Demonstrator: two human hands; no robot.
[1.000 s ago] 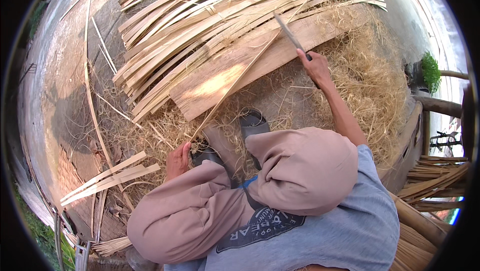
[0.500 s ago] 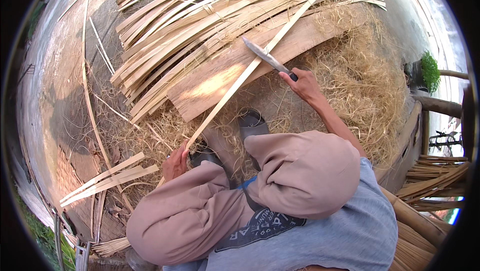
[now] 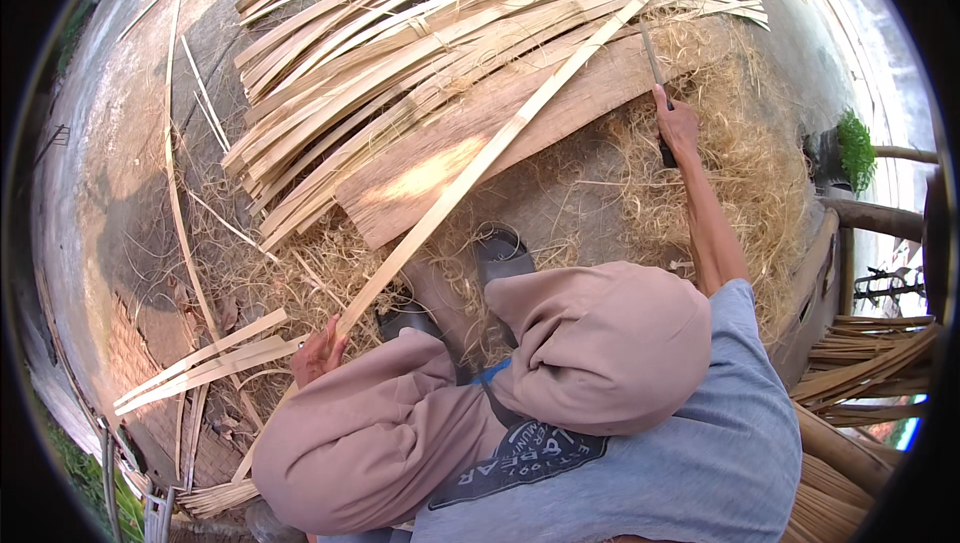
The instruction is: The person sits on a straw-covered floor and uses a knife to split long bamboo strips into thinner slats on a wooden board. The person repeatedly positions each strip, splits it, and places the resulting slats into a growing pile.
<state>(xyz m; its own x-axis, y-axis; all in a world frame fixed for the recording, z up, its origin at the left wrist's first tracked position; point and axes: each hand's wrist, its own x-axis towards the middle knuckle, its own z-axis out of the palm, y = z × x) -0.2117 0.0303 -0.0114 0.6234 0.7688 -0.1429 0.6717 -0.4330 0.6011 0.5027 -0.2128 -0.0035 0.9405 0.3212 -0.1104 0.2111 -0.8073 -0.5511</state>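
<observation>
Beside my left knee, my left hand (image 3: 318, 351) is closed around a long pale bamboo strip (image 3: 480, 158). The strip slants up to the far right, lying across a flat wooden board (image 3: 400, 183), and its near end runs back past my leg. My right hand (image 3: 678, 128) grips the dark handle of a knife (image 3: 651, 55) beyond the board's right part. The blade points away from me and stands apart from the strip, to its right. Part of my left fingers is hidden by the strip and my knee.
Many bamboo strips (image 3: 380, 73) lie in a wide pile beyond the board. Curly shavings (image 3: 740, 183) heap up on the right. A few short strips (image 3: 215, 368) rest at the left. Sandals (image 3: 503, 251) show between my knees; bundled strips (image 3: 865, 368) are at the far right.
My right hand has swung right and away from me, taking the knife off the strip. My left hand has shifted left and nearer, and the strip now shows a broader face.
</observation>
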